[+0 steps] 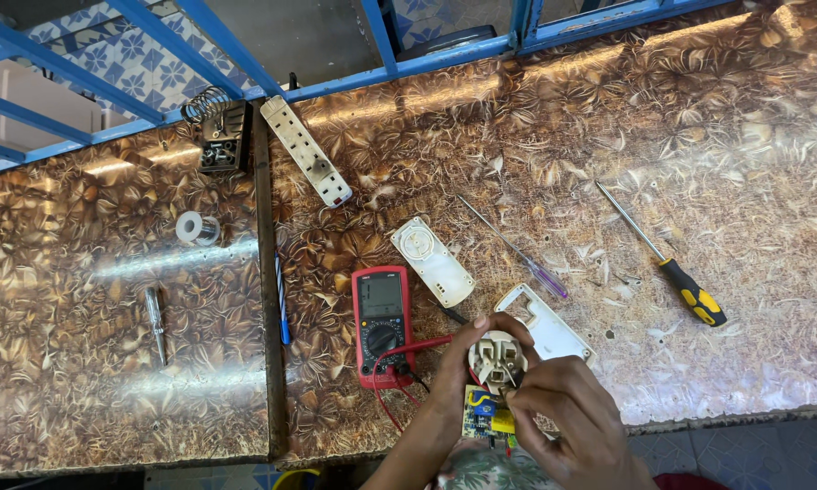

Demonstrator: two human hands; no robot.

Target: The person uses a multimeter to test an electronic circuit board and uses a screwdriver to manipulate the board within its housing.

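Brown leaf-pattern bench. L hand clamped on white socket module w/ PCB, steadying it over bench edge; R hand fingers pinched on probe tip at its contacts. Red multimeter just left, leads reach.

Glossy brown leaf-patterned surface carrying a red multimeter, white power strip, two white plastic covers, purple-handled screwdriver, yellow-and-black screwdriver, solder spool, blue pen, small silver tool lying at left
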